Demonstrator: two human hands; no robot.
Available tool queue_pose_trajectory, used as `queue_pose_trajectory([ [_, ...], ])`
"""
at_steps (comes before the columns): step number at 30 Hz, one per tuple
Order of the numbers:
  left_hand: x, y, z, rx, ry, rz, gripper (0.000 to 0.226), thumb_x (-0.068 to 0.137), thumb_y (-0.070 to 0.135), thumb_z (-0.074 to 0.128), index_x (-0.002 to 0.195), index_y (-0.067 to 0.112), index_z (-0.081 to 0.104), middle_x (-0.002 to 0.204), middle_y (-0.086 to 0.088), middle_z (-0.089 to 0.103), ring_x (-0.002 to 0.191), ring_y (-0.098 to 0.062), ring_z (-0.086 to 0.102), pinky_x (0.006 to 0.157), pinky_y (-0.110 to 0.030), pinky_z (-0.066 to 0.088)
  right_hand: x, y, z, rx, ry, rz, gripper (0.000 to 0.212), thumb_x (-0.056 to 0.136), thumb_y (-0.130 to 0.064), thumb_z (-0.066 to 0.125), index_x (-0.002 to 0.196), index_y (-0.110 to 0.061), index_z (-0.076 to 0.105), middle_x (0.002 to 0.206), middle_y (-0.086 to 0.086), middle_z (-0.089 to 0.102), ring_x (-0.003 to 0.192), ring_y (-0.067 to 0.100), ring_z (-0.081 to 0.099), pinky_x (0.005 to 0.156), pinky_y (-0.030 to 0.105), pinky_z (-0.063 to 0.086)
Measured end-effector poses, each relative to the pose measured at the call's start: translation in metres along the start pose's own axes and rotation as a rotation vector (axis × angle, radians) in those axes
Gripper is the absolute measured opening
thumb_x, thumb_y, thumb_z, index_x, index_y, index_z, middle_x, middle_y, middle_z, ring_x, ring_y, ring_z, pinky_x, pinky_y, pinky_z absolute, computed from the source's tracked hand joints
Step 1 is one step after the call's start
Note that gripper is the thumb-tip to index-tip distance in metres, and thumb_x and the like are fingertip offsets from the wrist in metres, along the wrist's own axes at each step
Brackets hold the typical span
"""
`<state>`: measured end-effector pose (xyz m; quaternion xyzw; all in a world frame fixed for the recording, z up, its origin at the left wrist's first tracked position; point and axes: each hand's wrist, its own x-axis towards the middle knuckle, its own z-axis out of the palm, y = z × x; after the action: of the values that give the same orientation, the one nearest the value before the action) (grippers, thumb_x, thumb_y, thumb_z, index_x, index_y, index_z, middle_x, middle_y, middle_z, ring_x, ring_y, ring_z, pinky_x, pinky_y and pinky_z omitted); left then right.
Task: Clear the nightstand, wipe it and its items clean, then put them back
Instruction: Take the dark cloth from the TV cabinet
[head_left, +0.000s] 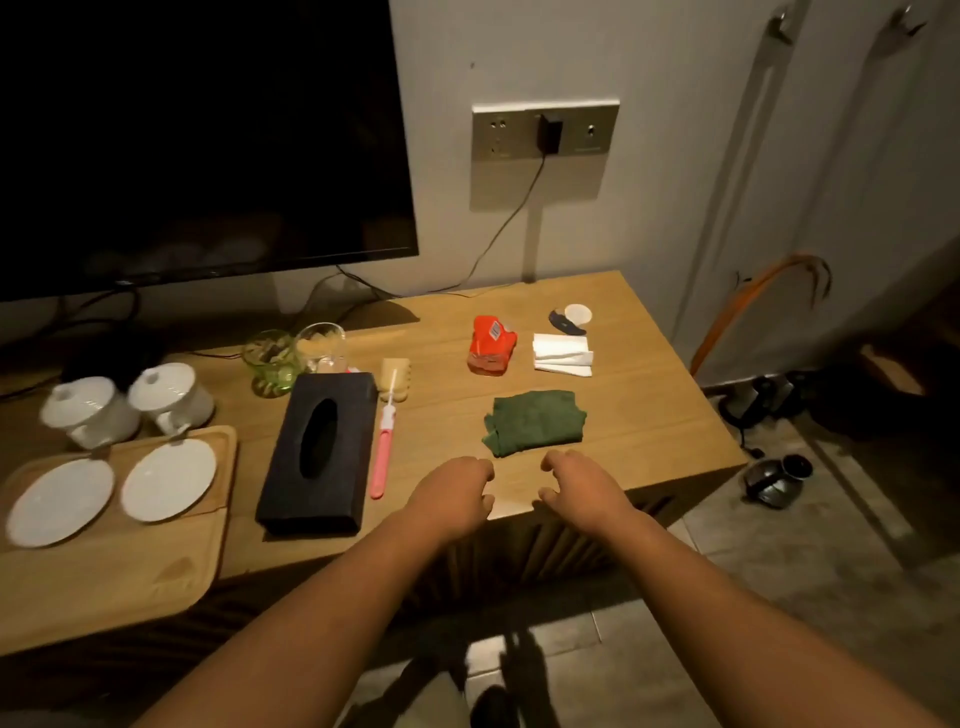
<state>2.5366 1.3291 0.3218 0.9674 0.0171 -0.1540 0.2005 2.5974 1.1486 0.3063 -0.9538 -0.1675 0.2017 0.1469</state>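
Head view: left hand (449, 496) and right hand (584, 488) hover side by side over the front edge of the wooden surface (649, 415), fingers loosely curled and apart, holding nothing. The folded green cloth (535, 422) lies flat just beyond both hands, untouched. Behind it sit a red packet (491, 345) and folded white tissues (563, 354); left of it a pink-handled brush (384, 447), apparently sponge-tipped, beside a black tissue box (319, 454).

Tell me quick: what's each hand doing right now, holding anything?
Left hand: open, fingers loosely curled, holding nothing, just short of the green cloth.
Right hand: open, fingers curled, empty, beside the left.
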Motion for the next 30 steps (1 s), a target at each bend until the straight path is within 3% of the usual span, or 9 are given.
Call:
queue_pose_trajectory([
  [6,0.09,-0.002,0.015,0.043,0.026,0.143,0.034,0.09,0.024,0.058,0.124,0.018,0.053,0.124,-0.005,0.054,0.113,-0.022,0.05,0.095,-0.035,0.047,0.065,0.02,-0.003,-0.118,0.038,-0.016,0.052,0.086,-0.032,0.065,0.131,-0.017,0.044,0.13,0.009,0.045,0.119,0.028,0.047,0.098,0.042,0.047],
  [9,0.13,-0.006,0.027,0.049,0.026,0.204,0.044,0.088,0.018,0.058,0.13,0.017,0.047,0.131,-0.006,0.048,0.117,-0.024,0.046,0.099,-0.037,0.046,0.096,0.029,-0.002,-0.154,0.06,0.013,0.057,0.084,-0.03,0.064,0.136,-0.018,0.042,0.139,0.007,0.043,0.127,0.027,0.042,0.103,0.041,0.044],
  [15,0.18,-0.025,0.041,0.185,-0.081,0.245,0.064,0.084,0.035,0.059,0.139,0.018,0.034,0.143,-0.009,0.034,0.128,-0.029,0.034,0.099,-0.043,0.038,0.131,0.036,0.021,-0.224,0.002,0.084,0.073,0.084,-0.024,0.061,0.148,-0.019,0.027,0.154,0.008,0.027,0.143,0.03,0.022,0.111,0.045,0.035],
  [19,0.192,-0.022,0.057,0.26,-0.072,0.212,0.054,0.082,0.033,0.056,0.13,0.016,0.042,0.135,-0.013,0.045,0.118,-0.033,0.043,0.095,-0.049,0.039,0.146,0.041,0.031,-0.175,0.099,0.12,0.057,0.082,-0.021,0.057,0.136,-0.023,0.042,0.145,0.004,0.04,0.133,0.026,0.035,0.096,0.042,0.045],
  [23,0.197,-0.012,0.058,0.382,0.057,0.313,0.028,0.09,0.024,0.048,0.112,0.011,0.06,0.108,-0.017,0.059,0.092,-0.037,0.058,0.08,-0.047,0.048,0.148,0.042,0.036,-0.134,0.128,0.143,0.048,0.082,-0.023,0.06,0.129,-0.022,0.051,0.138,0.003,0.048,0.128,0.028,0.041,0.087,0.043,0.045],
  [26,0.217,-0.005,0.041,0.363,-0.048,0.269,0.034,0.091,0.027,0.046,0.123,0.019,0.047,0.121,-0.01,0.049,0.102,-0.033,0.049,0.08,-0.041,0.04,0.143,0.043,0.032,-0.146,0.171,0.226,0.034,0.086,-0.023,0.051,0.12,-0.022,0.056,0.124,0.002,0.056,0.113,0.026,0.048,0.084,0.038,0.041],
  [30,0.21,0.03,0.03,0.28,-0.13,0.441,0.034,0.091,0.029,0.049,0.123,0.018,0.049,0.115,-0.009,0.055,0.1,-0.031,0.054,0.08,-0.041,0.043,0.109,0.055,0.022,0.007,0.205,0.431,0.025,0.088,-0.024,0.049,0.112,-0.021,0.055,0.113,0.003,0.058,0.107,0.026,0.052,0.085,0.039,0.04],
])
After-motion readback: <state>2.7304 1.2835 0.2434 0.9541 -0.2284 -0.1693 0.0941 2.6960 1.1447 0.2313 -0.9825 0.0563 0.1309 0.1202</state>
